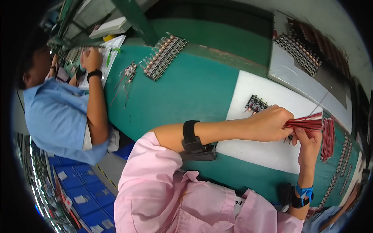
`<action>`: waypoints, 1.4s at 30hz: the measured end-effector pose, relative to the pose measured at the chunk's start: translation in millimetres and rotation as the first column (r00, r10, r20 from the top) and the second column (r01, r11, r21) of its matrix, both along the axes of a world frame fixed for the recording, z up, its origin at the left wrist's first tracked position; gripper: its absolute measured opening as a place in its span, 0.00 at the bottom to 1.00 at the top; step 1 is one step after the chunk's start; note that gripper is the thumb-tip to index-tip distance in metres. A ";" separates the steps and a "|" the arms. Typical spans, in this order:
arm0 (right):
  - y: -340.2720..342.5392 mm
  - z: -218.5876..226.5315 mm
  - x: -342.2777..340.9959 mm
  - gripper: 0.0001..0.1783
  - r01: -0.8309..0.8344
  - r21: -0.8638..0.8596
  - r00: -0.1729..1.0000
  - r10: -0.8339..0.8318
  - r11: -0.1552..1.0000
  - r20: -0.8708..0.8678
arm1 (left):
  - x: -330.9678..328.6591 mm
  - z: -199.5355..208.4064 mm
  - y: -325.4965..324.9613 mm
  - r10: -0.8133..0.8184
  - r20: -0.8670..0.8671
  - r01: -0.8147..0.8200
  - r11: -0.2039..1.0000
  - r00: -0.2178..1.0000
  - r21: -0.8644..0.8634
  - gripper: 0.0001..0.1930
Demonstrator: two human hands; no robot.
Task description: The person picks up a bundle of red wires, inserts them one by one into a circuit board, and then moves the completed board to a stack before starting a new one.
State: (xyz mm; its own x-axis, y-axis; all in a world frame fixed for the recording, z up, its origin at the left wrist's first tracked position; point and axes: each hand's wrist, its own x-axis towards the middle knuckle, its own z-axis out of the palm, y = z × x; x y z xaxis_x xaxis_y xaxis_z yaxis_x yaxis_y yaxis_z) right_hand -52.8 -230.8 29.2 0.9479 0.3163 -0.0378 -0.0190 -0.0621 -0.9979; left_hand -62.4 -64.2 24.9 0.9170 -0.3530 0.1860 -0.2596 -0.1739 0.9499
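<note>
Over a white foam pad (243, 141), my two hands meet at a fanned bundle of thin red wires (309, 123). My left hand (274, 123) is closed at the bundle's left end, its fingertips mostly hidden. From below, my right hand (309, 147) pinches the same bundle with thumb and fingers. A small circuit board panel (255, 103) with black parts lies on the pad, partly covered by my left hand. Beside my right hand, a second bundle of red wires (328, 143) rests on the green table.
Stacked board panels (165, 56) and a small wired cluster (130, 72) lie on the green table (186, 97). More panels (299, 52) sit on a raised grey box at right. Board strips (340, 163) line the right edge. A co-worker in blue (58, 112) works at left.
</note>
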 end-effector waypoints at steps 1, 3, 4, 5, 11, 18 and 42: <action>-1.6 0.3 -0.2 0.04 -0.009 0.000 1.000 0.009 1.000 -0.016 | -1.0 1.0 0.3 -0.018 0.015 0.017 0.998 1.000 0.064 0.07; -0.6 -1.8 -0.1 0.04 -0.025 0.032 1.000 0.025 0.999 0.002 | -1.6 0.7 1.3 -0.031 0.025 0.027 0.992 0.999 0.124 0.06; 0.0 -4.0 -0.3 0.05 -0.017 0.072 1.000 0.015 0.997 0.019 | -1.7 -0.4 1.7 -0.021 0.107 0.006 0.990 0.994 0.139 0.05; -0.2 -5.9 -0.7 0.05 -0.007 0.114 0.999 0.003 0.993 0.035 | -2.0 -1.6 1.5 -0.014 0.187 -0.015 0.988 0.982 0.154 0.05; -5.8 -11.3 -6.3 0.05 0.038 0.178 0.995 -0.053 0.983 0.080 | -3.3 -0.7 -6.0 0.003 0.358 -0.124 0.940 0.934 0.317 0.05; -10.6 -4.7 -12.5 0.06 0.064 -0.118 0.952 -0.025 0.991 0.305 | -1.0 0.4 -13.7 0.029 0.167 -0.023 0.999 0.985 -0.036 0.07; -15.9 -14.0 -16.8 0.06 0.203 -0.091 0.899 -0.149 0.975 0.412 | 1.4 -6.6 -11.5 0.007 0.457 -0.052 0.995 0.889 0.086 0.09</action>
